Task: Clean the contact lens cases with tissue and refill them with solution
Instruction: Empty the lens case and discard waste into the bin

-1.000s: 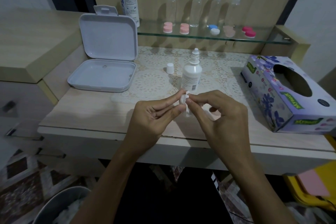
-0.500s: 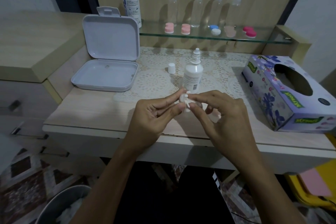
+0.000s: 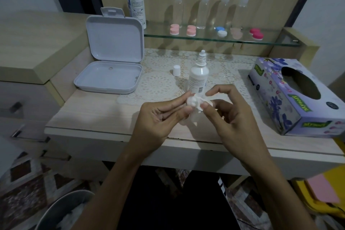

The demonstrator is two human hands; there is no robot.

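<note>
A: Both hands are up over the table's front edge. The left hand pinches a small white contact lens case at its fingertips.

B: And the right hand pinches crumpled white tissue against that case, index finger lifted. The case is mostly hidden; only a pale rounded edge shows.

A: Just behind stands the open solution bottle, its cap beside it on the lace mat.

B: Barcode on the bottle, print too small to read. The tissue box at right reads "MySoft" in green.
</note>
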